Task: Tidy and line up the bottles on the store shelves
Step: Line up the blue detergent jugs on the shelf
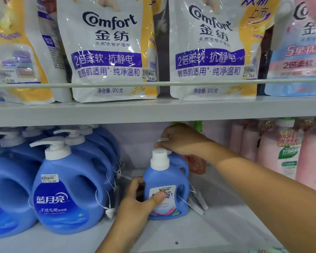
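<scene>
A small blue detergent bottle [165, 181] with a white screw cap stands on the lower shelf [217, 227]. My left hand [140, 198] grips its body from the left, thumb across the front label. Right behind it stands a second small blue bottle [181, 162], mostly hidden. My right hand [181, 139] reaches over from the right and pinches that rear bottle's white cap with its fingertips. To the left, large blue pump bottles [66, 189] stand in rows running back into the shelf.
Pink bottles [281, 152] fill the lower shelf's right side. A red pouch [196, 164] lies behind the small bottles. White tags on strings [197, 199] hang from the blue bottles. White Comfort refill bags [109, 52] stand on the upper shelf behind a rail.
</scene>
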Action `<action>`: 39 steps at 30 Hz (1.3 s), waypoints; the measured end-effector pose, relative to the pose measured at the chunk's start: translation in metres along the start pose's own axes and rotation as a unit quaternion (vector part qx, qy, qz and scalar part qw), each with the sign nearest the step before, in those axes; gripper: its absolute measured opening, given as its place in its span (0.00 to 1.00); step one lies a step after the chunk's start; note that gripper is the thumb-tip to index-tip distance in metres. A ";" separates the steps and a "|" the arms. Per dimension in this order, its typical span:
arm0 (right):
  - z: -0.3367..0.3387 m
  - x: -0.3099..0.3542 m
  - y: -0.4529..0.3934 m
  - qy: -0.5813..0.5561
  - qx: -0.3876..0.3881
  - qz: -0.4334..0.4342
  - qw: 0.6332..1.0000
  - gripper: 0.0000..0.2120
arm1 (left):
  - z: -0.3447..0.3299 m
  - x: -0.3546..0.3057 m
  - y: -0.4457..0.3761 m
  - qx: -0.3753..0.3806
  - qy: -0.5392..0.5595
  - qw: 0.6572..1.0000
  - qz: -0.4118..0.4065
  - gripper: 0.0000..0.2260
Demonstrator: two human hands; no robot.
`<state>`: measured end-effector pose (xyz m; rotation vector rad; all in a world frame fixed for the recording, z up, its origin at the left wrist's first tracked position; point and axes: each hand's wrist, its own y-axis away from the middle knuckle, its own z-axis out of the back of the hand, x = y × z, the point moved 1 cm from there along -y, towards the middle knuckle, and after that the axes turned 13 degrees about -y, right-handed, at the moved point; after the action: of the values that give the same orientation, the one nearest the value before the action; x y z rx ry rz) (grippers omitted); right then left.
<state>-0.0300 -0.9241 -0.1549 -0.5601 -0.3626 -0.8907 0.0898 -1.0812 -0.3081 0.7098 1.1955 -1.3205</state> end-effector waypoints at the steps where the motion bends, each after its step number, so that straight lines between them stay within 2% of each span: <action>1: -0.001 0.002 0.000 -0.009 0.005 0.006 1.000 0.15 | -0.001 0.002 -0.001 -0.012 -0.017 1.000 -0.008 0.18; 4: 0.000 0.004 0.002 -0.050 0.034 0.015 0.998 0.18 | -0.003 0.002 0.001 -0.035 -0.056 0.997 -0.036 0.20; 9: 0.003 0.009 0.012 -0.055 0.059 0.006 0.997 0.23 | -0.009 -0.004 0.003 -0.042 -0.038 0.998 -0.029 0.26; 11: 0.006 0.006 0.026 -0.118 0.015 -0.049 0.992 0.26 | -0.009 -0.005 0.003 -0.032 -0.027 0.999 -0.027 0.26; 14: -0.003 -0.011 0.070 -0.180 -0.071 -0.051 0.980 0.16 | -0.009 -0.005 0.003 -0.012 -0.025 0.999 -0.031 0.28; 15: -0.014 -0.020 0.086 -0.203 -0.078 -0.040 0.975 0.18 | -0.008 -0.006 0.004 -0.006 -0.027 0.999 -0.030 0.29; 19: -0.062 -0.037 0.131 -0.300 0.024 -0.039 0.953 0.43 | -0.005 -0.009 0.007 0.032 -0.034 0.999 -0.026 0.29; 22: -0.076 -0.047 0.130 -0.321 0.013 -0.036 0.946 0.49 | -0.002 -0.013 0.009 0.060 -0.025 0.998 -0.015 0.28; 27: -0.082 -0.055 0.123 -0.315 -0.004 -0.042 0.948 0.54 | -0.002 -0.006 0.002 0.055 0.008 0.998 0.014 0.27; 35: -0.087 -0.059 0.117 -0.319 0.002 -0.029 0.947 0.54 | -0.003 -0.005 0.002 0.054 0.035 0.998 0.027 0.27; 38: -0.076 -0.059 0.115 -0.321 0.018 -0.025 0.947 0.44 | -0.004 -0.004 0.001 0.053 0.031 0.998 0.025 0.28; 39: -0.067 -0.060 0.112 -0.326 -0.012 -0.032 0.945 0.38 | -0.005 -0.004 0.001 0.048 0.038 0.998 0.028 0.29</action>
<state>0.0299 -0.8703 -0.2736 -0.8677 -0.9757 -0.7526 0.0902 -1.0757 -0.3064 0.8629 1.1705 -1.3211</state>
